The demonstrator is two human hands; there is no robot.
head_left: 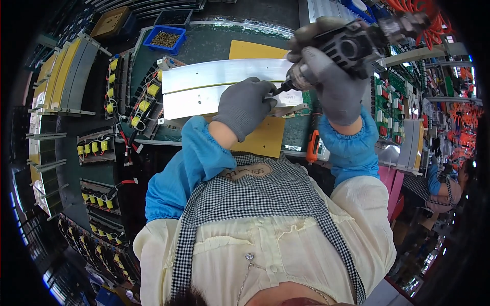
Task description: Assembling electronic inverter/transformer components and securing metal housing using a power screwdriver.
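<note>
A long white metal panel (199, 102) lies across the bench, with a yellow-green strip running along it. My left hand (244, 106), in a grey glove, rests on its right half. The thumb and fingers are closed near the driver's tip; whatever they pinch is hidden. My right hand (332, 84), also gloved, grips a black power screwdriver (349, 48) from above the panel's right end. Its bit slants down and left to the panel, right beside my left fingertips. Yellow boards (270, 140) show under the panel, at its near and far sides.
Beyond the panel stands a blue bin (165, 40) of small brass-coloured screws. Circuit assemblies with yellow coils (143, 107) lie left. An orange-handled tool (313, 147) is near the bench's front edge. Green circuit boards (385, 99) stand right; another person (444, 191) is farther right.
</note>
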